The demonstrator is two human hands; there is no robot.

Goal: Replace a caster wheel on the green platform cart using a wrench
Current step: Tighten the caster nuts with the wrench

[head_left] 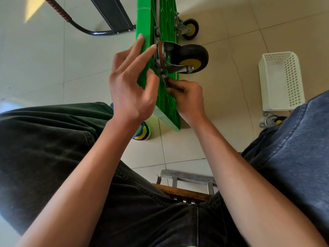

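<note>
dark-trousered knees [53, 148] frame the green platform cart [165, 97], stood on edge. left hand [130, 86], fingers spread, steadies it; right hand [187, 98] pinches something small below the caster wheel [190, 57].

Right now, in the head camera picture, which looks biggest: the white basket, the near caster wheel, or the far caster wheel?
1. White basket.
2. Near caster wheel.
3. Far caster wheel; it lies farther from the camera, so it may really match the near one.

One head-worn wide-angle view looks steeply down past the seated person's lap, close onto the tiled floor [204, 143] ahead.
</note>
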